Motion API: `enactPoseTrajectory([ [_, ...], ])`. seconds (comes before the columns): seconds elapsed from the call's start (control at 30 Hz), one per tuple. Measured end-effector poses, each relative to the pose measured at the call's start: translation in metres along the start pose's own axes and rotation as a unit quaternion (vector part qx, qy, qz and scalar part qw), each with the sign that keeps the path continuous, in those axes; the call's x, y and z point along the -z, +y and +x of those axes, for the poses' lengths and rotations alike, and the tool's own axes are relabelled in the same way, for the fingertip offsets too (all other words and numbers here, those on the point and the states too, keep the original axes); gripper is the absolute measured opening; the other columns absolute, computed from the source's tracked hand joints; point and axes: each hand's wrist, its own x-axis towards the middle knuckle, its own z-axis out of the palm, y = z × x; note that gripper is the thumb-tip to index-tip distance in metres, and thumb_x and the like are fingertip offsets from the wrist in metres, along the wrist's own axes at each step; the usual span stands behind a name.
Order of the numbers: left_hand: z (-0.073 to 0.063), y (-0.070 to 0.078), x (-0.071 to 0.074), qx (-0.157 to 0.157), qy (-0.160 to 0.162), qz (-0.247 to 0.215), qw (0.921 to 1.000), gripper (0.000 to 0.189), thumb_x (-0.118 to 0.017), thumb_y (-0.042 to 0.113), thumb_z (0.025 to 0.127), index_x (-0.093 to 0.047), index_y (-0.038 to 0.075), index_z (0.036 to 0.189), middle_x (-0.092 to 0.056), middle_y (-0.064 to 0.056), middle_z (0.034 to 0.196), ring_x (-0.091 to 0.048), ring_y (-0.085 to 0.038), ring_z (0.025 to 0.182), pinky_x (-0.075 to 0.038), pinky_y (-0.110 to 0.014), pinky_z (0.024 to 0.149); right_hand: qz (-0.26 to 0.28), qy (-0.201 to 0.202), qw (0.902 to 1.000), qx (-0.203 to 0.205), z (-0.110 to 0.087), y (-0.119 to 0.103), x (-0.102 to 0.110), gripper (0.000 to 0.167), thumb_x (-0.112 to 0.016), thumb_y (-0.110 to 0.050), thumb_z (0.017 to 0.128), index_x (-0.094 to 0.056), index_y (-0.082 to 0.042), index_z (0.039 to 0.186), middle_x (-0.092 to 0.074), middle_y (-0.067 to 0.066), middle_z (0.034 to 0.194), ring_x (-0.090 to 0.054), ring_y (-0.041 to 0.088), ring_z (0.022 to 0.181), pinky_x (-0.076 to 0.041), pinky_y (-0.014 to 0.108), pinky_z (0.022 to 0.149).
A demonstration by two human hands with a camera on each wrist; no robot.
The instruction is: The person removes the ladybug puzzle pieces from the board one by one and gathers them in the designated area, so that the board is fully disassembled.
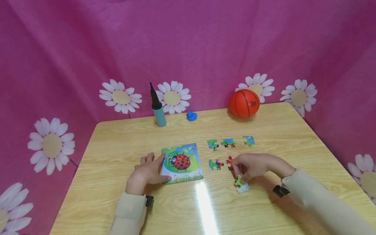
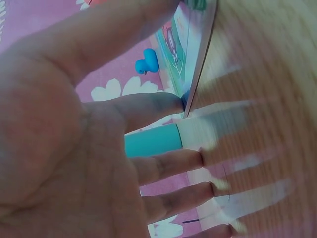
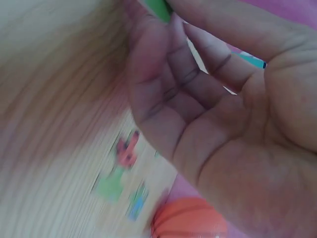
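A square ladybug picture board [image 1: 180, 161] lies on the table, left of the loose jigsaw pieces. Beside its left edge is my left hand [image 1: 148, 173], thumb at the near corner and index finger at the far one. In the left wrist view the fingers [image 2: 171, 166] reach out straight, the index tip touching the board's edge [image 2: 198, 69]. My right hand [image 1: 253, 166] pinches a green jigsaw piece [image 1: 242, 186] between thumb and fingers, low over the table; its green edge [image 3: 157, 9] shows at the top of the right wrist view. A red ladybug piece [image 1: 229, 161] is partly hidden behind the right hand.
More jigsaw pieces lie right of the board: a ladybug-head piece [image 1: 215, 164], a green one [image 1: 212, 144], a red-and-blue one [image 1: 228, 143] and a blue-green one [image 1: 249, 140]. Along the back stand a teal hand pump [image 1: 159, 114], a blue toy duck [image 1: 191, 116] and an orange-red ball [image 1: 243, 103].
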Motion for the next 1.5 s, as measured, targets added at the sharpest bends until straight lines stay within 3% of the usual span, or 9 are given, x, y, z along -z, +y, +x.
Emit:
enactPoseTrajectory([
  [0.23,0.001,0.001,0.003,-0.009,-0.005,0.008,0.9999,0.101,-0.085,0.048,0.085,-0.032,0.019,0.166,-0.022,-0.025,0.17,-0.024,-0.05,0.151,-0.029,-0.075,0.117,-0.03,0.008,0.999,-0.031,-0.041,0.019,0.0,0.024,-0.082,-0.003,0.081,-0.06,-0.012,0.084,-0.054,-0.005,0.078,-0.047,0.005,0.071,-0.038,0.021,0.066],
  [0.4,0.0,0.001,0.003,-0.011,-0.008,0.012,0.9998,0.102,-0.085,0.048,0.084,-0.032,0.018,0.166,-0.022,-0.026,0.171,-0.024,-0.051,0.15,-0.03,-0.075,0.116,-0.026,0.009,0.9982,-0.053,-0.051,0.031,0.002,0.024,-0.085,-0.008,0.083,-0.061,-0.012,0.084,-0.054,-0.005,0.078,-0.047,0.005,0.071,-0.038,0.022,0.066],
  [0.67,-0.003,0.0,0.001,-0.003,-0.006,0.0,1.0,0.103,-0.086,0.048,0.083,-0.032,0.02,0.167,-0.022,-0.024,0.171,-0.025,-0.049,0.15,-0.031,-0.074,0.118,-0.115,0.013,0.9883,-0.1,-0.044,0.025,0.005,0.028,-0.089,-0.011,0.079,-0.062,-0.017,0.079,-0.054,-0.009,0.074,-0.047,0.006,0.071,-0.038,0.025,0.067],
  [0.8,-0.003,0.0,0.001,-0.004,-0.007,-0.001,1.0,0.103,-0.086,0.048,0.083,-0.032,0.02,0.166,-0.022,-0.024,0.171,-0.025,-0.049,0.15,-0.03,-0.074,0.118,-0.149,0.041,0.9823,-0.106,-0.042,0.022,0.004,0.035,-0.093,-0.014,0.075,-0.058,-0.017,0.073,-0.052,-0.009,0.07,-0.046,0.006,0.067,-0.037,0.024,0.064],
  [0.93,-0.002,0.0,0.001,-0.005,-0.01,0.002,0.9999,0.103,-0.086,0.049,0.083,-0.032,0.019,0.166,-0.022,-0.025,0.171,-0.025,-0.05,0.15,-0.03,-0.074,0.118,-0.15,0.063,0.9798,-0.116,-0.043,0.02,0.002,0.039,-0.095,-0.014,0.072,-0.055,-0.016,0.071,-0.05,-0.008,0.068,-0.045,0.007,0.066,-0.036,0.023,0.063],
  [1.2,-0.001,-0.001,0.001,-0.007,-0.008,0.006,0.9999,0.103,-0.086,0.049,0.083,-0.032,0.019,0.166,-0.023,-0.026,0.17,-0.025,-0.051,0.15,-0.03,-0.075,0.117,-0.157,0.044,0.9792,-0.12,-0.039,0.013,0.002,0.036,-0.091,-0.008,0.075,-0.056,-0.017,0.071,-0.05,-0.009,0.067,-0.045,0.007,0.065,-0.036,0.024,0.062],
  [1.33,-0.002,0.0,0.001,-0.007,-0.008,0.005,0.9999,0.103,-0.086,0.048,0.083,-0.032,0.018,0.166,-0.023,-0.026,0.17,-0.025,-0.051,0.15,-0.03,-0.076,0.117,-0.161,0.036,0.9809,-0.103,-0.035,0.007,0.003,0.035,-0.089,-0.007,0.074,-0.056,-0.017,0.071,-0.051,-0.009,0.068,-0.044,0.006,0.065,-0.035,0.023,0.061],
  [1.5,-0.002,0.001,0.002,-0.005,-0.007,0.003,1.0,0.104,-0.086,0.048,0.083,-0.033,0.018,0.166,-0.023,-0.026,0.17,-0.025,-0.051,0.15,-0.029,-0.076,0.118,-0.15,0.055,0.9839,-0.08,-0.02,-0.003,0.007,0.03,-0.086,-0.017,0.086,-0.057,-0.017,0.077,-0.051,-0.008,0.07,-0.045,0.006,0.065,-0.036,0.022,0.062],
])
